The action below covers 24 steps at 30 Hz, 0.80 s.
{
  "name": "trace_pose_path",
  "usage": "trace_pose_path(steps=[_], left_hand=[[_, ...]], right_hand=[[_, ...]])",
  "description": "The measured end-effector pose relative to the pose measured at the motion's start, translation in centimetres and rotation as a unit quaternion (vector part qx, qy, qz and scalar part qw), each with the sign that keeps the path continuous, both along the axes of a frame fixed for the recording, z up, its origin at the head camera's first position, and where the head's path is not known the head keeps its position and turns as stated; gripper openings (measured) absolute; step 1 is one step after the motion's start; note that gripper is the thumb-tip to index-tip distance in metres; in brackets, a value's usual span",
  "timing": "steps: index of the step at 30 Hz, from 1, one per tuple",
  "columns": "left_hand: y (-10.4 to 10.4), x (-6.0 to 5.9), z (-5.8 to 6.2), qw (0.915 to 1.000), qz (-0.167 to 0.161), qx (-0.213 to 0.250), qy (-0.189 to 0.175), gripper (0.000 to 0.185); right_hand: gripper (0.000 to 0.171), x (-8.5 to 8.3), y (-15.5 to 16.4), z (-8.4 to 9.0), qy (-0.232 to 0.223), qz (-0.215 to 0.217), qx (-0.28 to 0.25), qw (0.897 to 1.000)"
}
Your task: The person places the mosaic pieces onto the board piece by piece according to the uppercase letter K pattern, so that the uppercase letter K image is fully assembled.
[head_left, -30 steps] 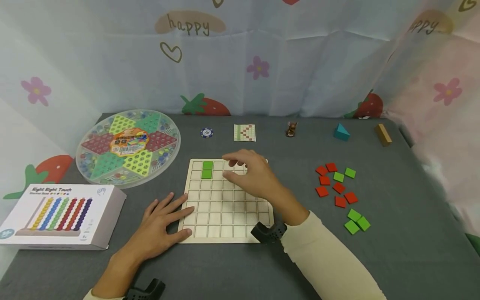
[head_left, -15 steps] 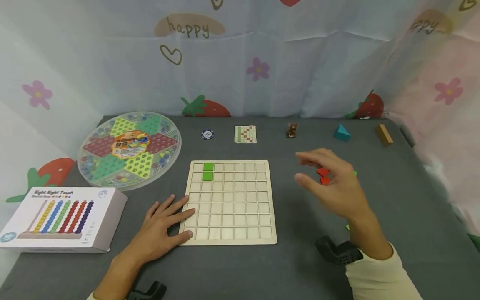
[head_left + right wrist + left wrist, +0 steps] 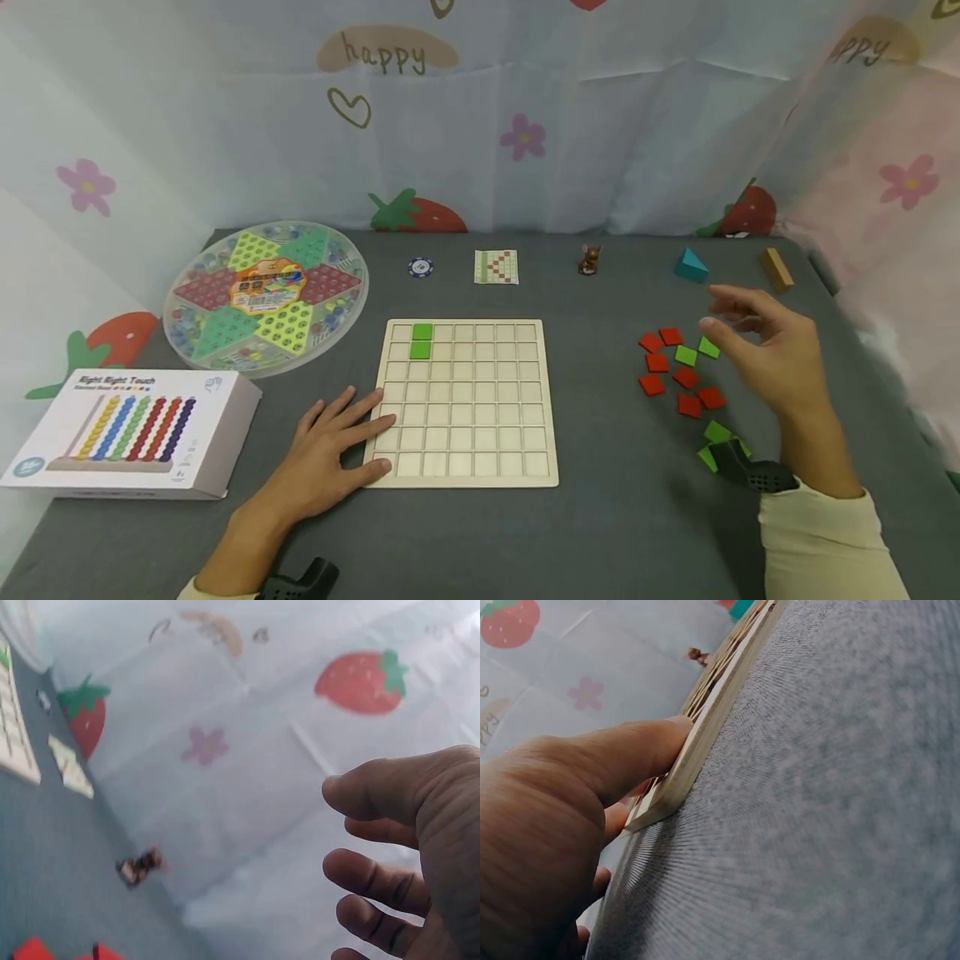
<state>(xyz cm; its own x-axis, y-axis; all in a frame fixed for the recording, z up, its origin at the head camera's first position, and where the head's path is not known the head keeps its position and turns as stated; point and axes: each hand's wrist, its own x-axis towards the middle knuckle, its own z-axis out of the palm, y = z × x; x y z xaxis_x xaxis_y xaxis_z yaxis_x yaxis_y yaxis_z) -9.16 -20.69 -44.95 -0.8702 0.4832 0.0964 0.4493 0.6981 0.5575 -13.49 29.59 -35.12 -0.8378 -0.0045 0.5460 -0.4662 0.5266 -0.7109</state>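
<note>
A square wooden grid board [image 3: 465, 482] lies flat mid-table, with two green tiles [image 3: 422, 341] one below the other in its second column. My left hand [image 3: 318, 454] rests at the board's left edge, fingers spread, thumb and fingertips on the rim; the left wrist view shows the thumb [image 3: 641, 746] on the wooden edge. On the right, my right hand [image 3: 776, 350] hovers over the table with loosely bent fingers and nothing between them. Just left of it lie scattered red tiles [image 3: 652, 384] and green tiles [image 3: 685, 355]. More green tiles [image 3: 717, 432] are partly hidden by the wrist camera.
Along the back stand a poker chip [image 3: 421, 267], a small pattern card [image 3: 496, 267], a mouse figurine [image 3: 589, 260], a blue triangular block [image 3: 691, 265] and a wooden block [image 3: 777, 269]. At left lie a round Chinese checkers set [image 3: 266, 292] and a white bead-toy box [image 3: 135, 433].
My right hand has moved from above the board to the right, past the loose tiles, uncovering the board and most of the tiles. The left hand stays on the board's edge.
</note>
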Motion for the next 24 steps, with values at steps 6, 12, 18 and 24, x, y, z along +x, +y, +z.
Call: trace_pose_path(steps=[6,12,18,24], left_hand=[[0.0,0.0,-0.1,1.0000,0.001,-0.002,-0.003,0.057],[0.0,-0.1,-0.1,1.0000,-0.003,0.001,-0.002,0.057],[0.0,-0.1,-0.1,1.0000,-0.004,0.004,0.005,0.057],[0.0,0.0,0.0,1.0000,-0.001,0.004,0.003,0.056]], right_hand=[[0.038,-0.7,2.5,-2.2,-0.109,-0.058,0.034,0.992],[0.050,-1.3,4.9,-4.4,-0.233,-0.073,0.084,0.966],[0.052,-2.1,6.2,-5.9,-0.275,-0.064,0.142,0.949],[0.052,-2.7,6.7,-6.3,-0.312,-0.034,0.173,0.934]])
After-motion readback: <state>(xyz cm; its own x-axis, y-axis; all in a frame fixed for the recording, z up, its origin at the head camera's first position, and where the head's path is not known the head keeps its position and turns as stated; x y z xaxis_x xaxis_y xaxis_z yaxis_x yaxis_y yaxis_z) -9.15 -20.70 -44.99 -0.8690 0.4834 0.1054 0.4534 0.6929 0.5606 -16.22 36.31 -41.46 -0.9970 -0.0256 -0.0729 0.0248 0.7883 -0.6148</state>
